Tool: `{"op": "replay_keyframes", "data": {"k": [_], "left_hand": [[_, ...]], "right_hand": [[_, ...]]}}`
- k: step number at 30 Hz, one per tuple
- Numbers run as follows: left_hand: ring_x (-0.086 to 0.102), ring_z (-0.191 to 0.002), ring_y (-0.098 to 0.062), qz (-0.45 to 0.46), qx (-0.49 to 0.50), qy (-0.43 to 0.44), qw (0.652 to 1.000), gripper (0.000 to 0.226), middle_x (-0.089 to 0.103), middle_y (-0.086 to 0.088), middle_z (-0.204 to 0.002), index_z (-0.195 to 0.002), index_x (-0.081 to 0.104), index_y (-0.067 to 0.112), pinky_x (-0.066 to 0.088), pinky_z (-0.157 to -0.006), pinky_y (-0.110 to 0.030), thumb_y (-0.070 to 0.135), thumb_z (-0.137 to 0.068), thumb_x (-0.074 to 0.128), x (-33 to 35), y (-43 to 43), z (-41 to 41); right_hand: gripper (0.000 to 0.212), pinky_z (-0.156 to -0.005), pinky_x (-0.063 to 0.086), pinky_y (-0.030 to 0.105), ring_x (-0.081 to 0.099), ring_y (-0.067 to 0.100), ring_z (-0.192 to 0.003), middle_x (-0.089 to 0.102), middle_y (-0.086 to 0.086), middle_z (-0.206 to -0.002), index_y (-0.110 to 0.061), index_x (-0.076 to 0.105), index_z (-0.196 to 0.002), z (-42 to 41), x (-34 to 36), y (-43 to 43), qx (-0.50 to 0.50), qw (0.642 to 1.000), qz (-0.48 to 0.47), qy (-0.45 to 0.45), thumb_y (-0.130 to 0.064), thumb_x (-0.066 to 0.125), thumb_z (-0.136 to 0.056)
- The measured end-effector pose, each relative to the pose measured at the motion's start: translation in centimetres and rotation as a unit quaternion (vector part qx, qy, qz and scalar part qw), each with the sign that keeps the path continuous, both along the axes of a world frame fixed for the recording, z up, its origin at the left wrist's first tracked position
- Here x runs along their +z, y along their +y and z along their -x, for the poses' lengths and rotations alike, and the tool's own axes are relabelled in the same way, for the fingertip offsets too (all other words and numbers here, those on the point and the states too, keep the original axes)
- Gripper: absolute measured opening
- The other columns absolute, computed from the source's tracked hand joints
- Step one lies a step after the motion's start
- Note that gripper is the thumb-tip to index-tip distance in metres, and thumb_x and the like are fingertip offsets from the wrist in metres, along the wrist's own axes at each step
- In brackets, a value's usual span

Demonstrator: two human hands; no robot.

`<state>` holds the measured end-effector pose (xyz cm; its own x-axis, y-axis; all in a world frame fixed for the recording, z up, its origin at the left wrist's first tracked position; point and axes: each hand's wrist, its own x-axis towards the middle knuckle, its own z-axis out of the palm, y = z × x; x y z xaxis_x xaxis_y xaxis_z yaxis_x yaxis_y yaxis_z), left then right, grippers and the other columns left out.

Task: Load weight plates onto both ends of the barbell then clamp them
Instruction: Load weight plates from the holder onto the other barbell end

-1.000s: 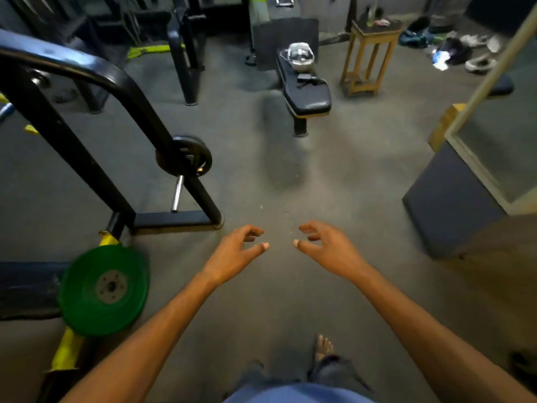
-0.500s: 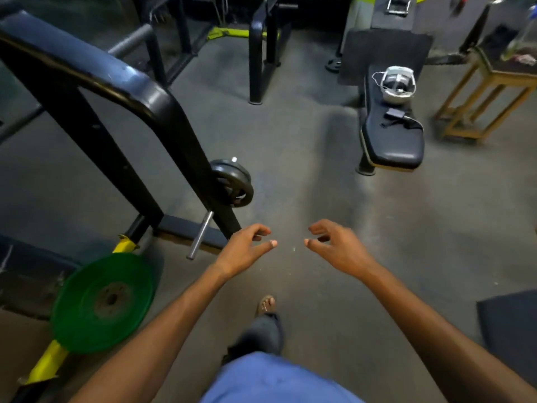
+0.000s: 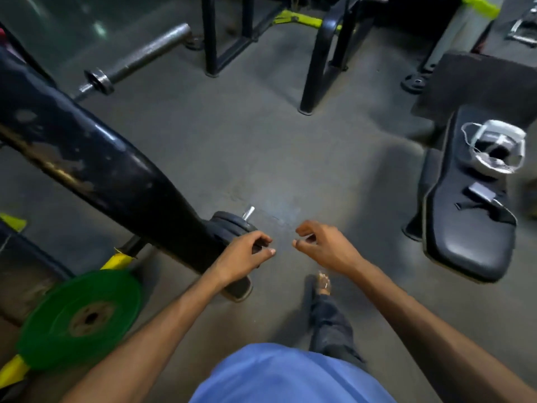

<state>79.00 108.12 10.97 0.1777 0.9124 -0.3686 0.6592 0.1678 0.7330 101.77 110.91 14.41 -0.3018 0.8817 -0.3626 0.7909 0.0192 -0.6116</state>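
The black plates (image 3: 232, 225) are stacked on a short peg (image 3: 249, 212) of the black rack (image 3: 101, 167), just ahead of the left hand (image 3: 244, 254), which is the nearer one. The peg's axis points up and away. The right hand (image 3: 322, 245) is held just beside it, to the right. Both hands are loosely curled with nothing grasped; whether the left fingers touch the plates cannot be told. The barbell (image 3: 145, 52) is seen well apart, far left, its long axis running toward the far right.
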Motion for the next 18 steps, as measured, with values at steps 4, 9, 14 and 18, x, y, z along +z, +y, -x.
{"op": "replay_keyframes", "data": {"k": [4,9,14,18], "left_hand": [[0.066,-0.102,-0.003,0.012,0.087,0.014,0.996,0.036,0.071,0.009,-0.115,-0.122,0.067,0.023,0.048,-0.077,-0.009,0.041,-0.091,0.070,-1.6,5.7,-1.8],[0.067,-0.098,-0.001,0.030,0.215,-0.012,0.976,0.034,0.072,0.009,-0.110,-0.121,0.068,0.020,0.053,-0.086,-0.014,0.038,-0.092,0.070,-1.1,10.0,-2.8],[0.071,-0.094,-0.007,0.061,0.335,-0.035,0.940,0.030,0.073,0.006,-0.107,-0.118,0.067,0.021,0.060,-0.083,-0.030,0.036,-0.093,0.069,-3.1,13.0,-1.9],[0.068,-0.098,-0.006,0.081,0.408,-0.028,0.909,0.026,0.071,0.009,-0.106,-0.112,0.068,0.023,0.055,-0.091,-0.030,0.039,-0.091,0.069,-5.4,15.4,-0.5]], "right_hand": [[0.040,-0.086,0.051,0.030,0.069,0.020,-0.105,0.070,0.002,-0.124,-0.015,0.064,-0.125,-0.8,-1.5,10.1,0.092,0.995,0.020,-0.013,-0.041,0.066,-0.094],[0.036,-0.088,0.057,0.036,0.070,0.020,-0.101,0.072,0.001,-0.119,-0.018,0.066,-0.121,0.9,-1.8,19.9,0.224,0.973,0.051,-0.036,-0.040,0.067,-0.092],[0.036,-0.088,0.059,0.041,0.071,0.021,-0.099,0.073,0.002,-0.116,-0.020,0.067,-0.119,5.3,-3.5,27.2,0.321,0.944,0.065,-0.045,-0.042,0.066,-0.090],[0.037,-0.089,0.059,0.041,0.071,0.022,-0.101,0.072,0.001,-0.118,-0.021,0.066,-0.121,9.4,-5.5,31.2,0.387,0.918,0.065,-0.063,-0.043,0.067,-0.091]]}}
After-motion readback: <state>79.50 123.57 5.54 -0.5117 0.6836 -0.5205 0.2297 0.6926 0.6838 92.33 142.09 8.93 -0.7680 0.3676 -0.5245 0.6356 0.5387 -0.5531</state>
